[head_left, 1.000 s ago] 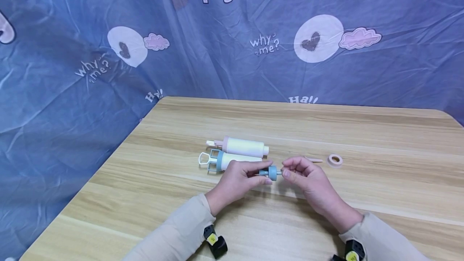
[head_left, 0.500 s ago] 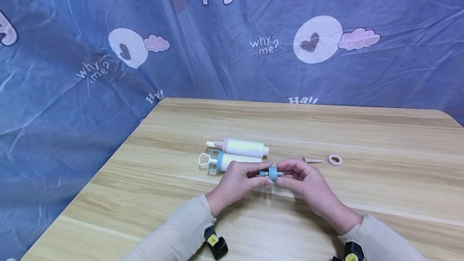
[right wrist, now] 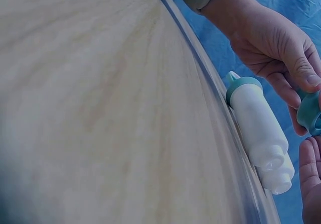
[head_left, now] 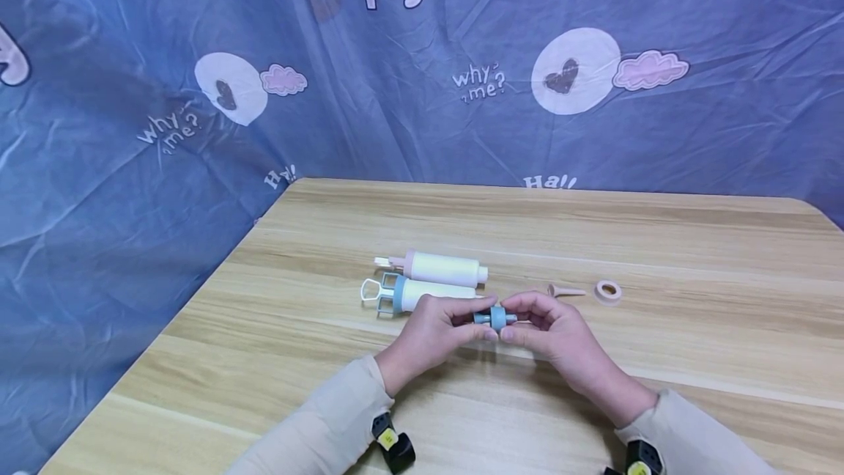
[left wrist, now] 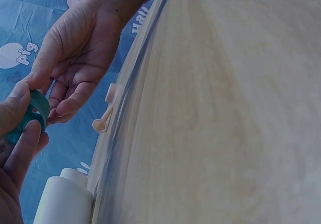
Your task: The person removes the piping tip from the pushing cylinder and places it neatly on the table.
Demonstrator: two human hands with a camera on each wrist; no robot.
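In the head view, my left hand (head_left: 431, 332) pinches a blue nozzle (head_left: 481, 318) by its wide end, with finger and thumb. Around that nozzle sits a blue ring cap (head_left: 498, 318), and the narrow tip points right. My right hand (head_left: 560, 332) grips the ring's right side between thumb and fingers. The left wrist view shows the ring (left wrist: 40, 106) as teal, between both hands' fingertips. Just behind my left hand lies a white syringe-like tube with a blue collar (head_left: 398, 293) and a loop handle, its front end partly hidden.
Beyond it lies a second white tube with a pink collar (head_left: 445, 268), parallel to the first. A pink cone-shaped nozzle (head_left: 567, 290) and a pink ring (head_left: 608, 292) lie to the right on the wooden table (head_left: 692, 299). A blue printed cloth (head_left: 395, 108) hangs behind.
My right fingers have shifted left from the nozzle's tip onto the ring cap. The pink nozzle shows more fully now. My left hand has barely moved.
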